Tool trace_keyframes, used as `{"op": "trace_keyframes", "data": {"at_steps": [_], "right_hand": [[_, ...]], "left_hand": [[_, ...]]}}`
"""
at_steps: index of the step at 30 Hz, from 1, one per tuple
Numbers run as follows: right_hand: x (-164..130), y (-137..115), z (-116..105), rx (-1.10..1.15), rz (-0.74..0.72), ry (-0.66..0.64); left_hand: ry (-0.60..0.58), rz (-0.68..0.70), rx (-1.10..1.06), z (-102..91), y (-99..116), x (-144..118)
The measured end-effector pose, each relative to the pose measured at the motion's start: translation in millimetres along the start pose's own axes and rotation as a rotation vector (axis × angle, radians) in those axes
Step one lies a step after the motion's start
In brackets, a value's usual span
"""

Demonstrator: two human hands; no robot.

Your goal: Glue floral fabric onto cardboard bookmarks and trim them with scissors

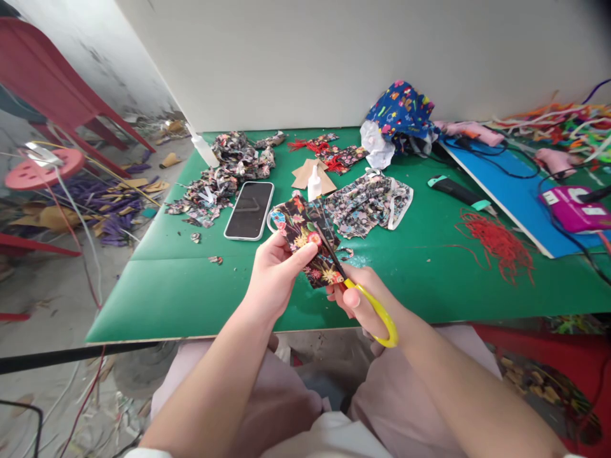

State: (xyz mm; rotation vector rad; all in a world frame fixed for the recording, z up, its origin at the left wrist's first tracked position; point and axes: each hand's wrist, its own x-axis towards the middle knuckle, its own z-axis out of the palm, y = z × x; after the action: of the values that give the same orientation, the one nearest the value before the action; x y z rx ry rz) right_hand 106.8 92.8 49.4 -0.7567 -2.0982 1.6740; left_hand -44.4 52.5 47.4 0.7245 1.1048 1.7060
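My left hand (277,270) pinches a piece of black floral fabric (305,238) above the near edge of the green table (191,286). My right hand (365,305) grips yellow-handled scissors (363,296), whose dark blades lie across the fabric. Both hands hover close together over my lap, just in front of the table's edge.
A phone (249,210) lies face up beside a pile of fabric scraps (224,175). More floral cloth (370,203), a small white bottle (314,184), red thread (499,242), a utility knife (458,192), a blue board (510,197) and a pink device (575,208) sit farther back. A red stool (42,168) stands left.
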Motion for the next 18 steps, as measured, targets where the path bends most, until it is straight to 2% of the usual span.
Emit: {"op": "trace_keyframes", "data": {"at_steps": [10,18], "right_hand": [[-1.1,1.3,1.7,-0.022,0.018,0.033],[-1.2,0.1,0.9,-0.035,0.029,0.037]], "left_hand": [[-0.032,0.008,-0.032,-0.8,-0.8,0.3],[-0.013,-0.007,-0.031,-0.2,-0.2,0.4]]}}
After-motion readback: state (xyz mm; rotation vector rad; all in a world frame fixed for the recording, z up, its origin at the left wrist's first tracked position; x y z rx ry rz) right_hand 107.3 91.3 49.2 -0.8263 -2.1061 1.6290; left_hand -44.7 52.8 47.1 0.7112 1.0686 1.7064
